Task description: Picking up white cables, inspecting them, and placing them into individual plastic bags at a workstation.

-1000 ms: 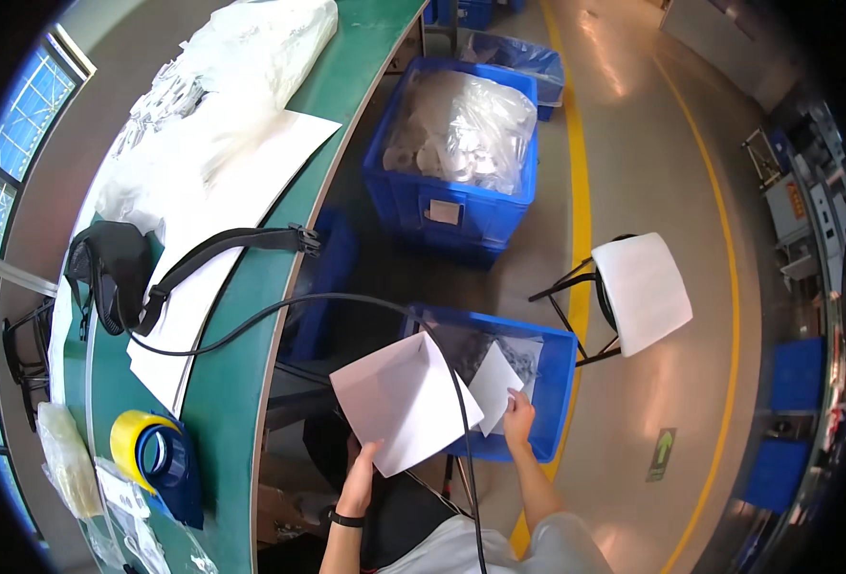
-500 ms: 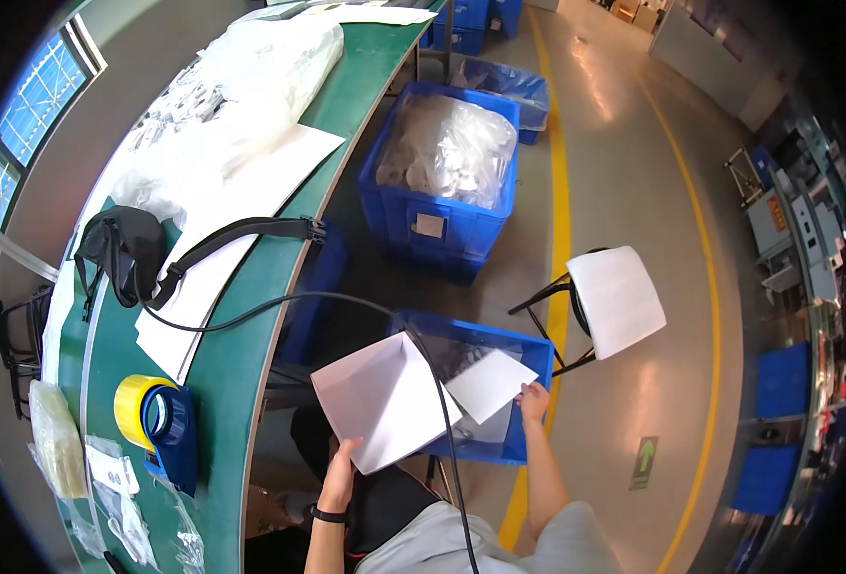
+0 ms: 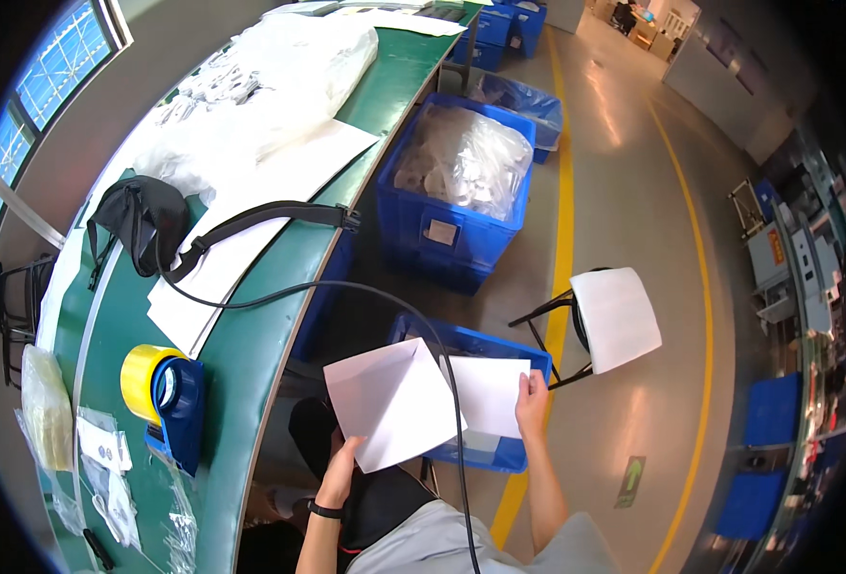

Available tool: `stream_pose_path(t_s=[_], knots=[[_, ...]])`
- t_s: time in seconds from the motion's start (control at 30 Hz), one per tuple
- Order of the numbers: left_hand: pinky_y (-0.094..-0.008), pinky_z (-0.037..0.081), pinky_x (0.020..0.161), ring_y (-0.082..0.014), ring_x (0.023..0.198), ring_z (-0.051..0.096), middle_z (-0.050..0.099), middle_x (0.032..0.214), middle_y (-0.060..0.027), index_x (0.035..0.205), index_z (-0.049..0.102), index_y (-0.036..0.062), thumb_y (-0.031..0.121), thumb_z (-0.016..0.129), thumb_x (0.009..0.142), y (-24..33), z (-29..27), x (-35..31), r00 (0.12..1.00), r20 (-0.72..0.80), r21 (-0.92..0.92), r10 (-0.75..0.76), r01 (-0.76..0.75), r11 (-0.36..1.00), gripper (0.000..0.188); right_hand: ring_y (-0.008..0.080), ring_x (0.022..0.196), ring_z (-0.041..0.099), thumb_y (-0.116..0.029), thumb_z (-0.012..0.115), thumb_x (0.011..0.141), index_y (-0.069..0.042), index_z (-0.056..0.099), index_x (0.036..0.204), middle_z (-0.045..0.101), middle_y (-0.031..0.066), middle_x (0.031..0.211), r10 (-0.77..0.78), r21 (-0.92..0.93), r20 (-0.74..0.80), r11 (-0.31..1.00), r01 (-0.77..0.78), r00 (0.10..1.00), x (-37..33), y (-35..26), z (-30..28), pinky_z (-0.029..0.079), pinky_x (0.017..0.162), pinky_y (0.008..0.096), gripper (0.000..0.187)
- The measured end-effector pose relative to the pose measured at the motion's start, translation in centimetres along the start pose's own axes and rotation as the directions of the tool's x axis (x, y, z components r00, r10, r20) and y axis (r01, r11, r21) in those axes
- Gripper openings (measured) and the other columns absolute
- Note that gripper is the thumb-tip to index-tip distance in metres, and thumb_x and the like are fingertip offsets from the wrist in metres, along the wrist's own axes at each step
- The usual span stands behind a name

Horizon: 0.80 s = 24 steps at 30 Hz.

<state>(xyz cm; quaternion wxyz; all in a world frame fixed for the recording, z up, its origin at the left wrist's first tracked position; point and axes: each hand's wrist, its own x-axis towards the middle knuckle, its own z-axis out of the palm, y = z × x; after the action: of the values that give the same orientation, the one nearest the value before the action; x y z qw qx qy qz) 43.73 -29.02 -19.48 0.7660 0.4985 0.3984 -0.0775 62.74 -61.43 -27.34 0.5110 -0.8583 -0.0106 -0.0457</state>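
My left hand (image 3: pixel 339 474), with a black band at the wrist, grips the lower edge of a white open box (image 3: pixel 384 407), thumb on its near side. The box is tilted, so two pale inner faces show. In my right hand (image 3: pixel 532 407) is a flat white card (image 3: pixel 488 407), pinched at its right edge. The card's left side meets or passes behind the box; I cannot tell which. Both are above a blue crate (image 3: pixel 539 361), whose contents are mostly hidden. A black cable (image 3: pixel 452 402) runs across in front of the box.
The green table (image 3: pixel 241 368) at left bears a black waist bag (image 3: pixel 145 225), a blue tape dispenser (image 3: pixel 186 416) with yellow tape, and plastic bags. A larger blue crate (image 3: pixel 404 225) holds bagged white parts. A stool (image 3: pixel 616 320) with a white-covered seat stands at right.
My right hand has raised the white card and turned it more level, nearer the box. The box stays in my left hand. The whole view has shifted slightly.
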Motion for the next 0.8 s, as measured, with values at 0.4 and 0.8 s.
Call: stream_pose_path(t_s=[0.4,0.8], knots=[[-0.0333,0.034,0.107,-0.0281,0.125,0.046,0.048,0.134,-0.0221,0.139,0.027,-0.0106,0.042,0.056,0.095,1.4,3.1,0.0,0.996,0.015,0.318,0.093,-0.093,0.943,0.074,0.0254,0.068,0.057,-0.005,0.067,0.075,-0.008,0.060,0.083,0.055,0.0081,0.074,-0.666,-0.352,-0.006,0.699,0.622,0.746,-1.2,-15.4,0.7,0.045,0.058,0.0379,0.011],[-0.0337,0.036,0.103,-0.0266,0.120,0.047,0.048,0.130,-0.0185,0.140,0.030,-0.0044,0.015,0.058,0.081,0.5,3.8,0.1,0.984,0.176,0.015,-0.018,0.016,1.000,0.068,0.0218,0.072,0.057,-0.014,0.072,0.078,-0.005,0.061,0.082,0.052,0.0069,0.079,-0.696,0.179,0.627,0.565,0.805,0.349,-7.7,-19.8,4.2,0.047,0.062,0.0332,0.015]])
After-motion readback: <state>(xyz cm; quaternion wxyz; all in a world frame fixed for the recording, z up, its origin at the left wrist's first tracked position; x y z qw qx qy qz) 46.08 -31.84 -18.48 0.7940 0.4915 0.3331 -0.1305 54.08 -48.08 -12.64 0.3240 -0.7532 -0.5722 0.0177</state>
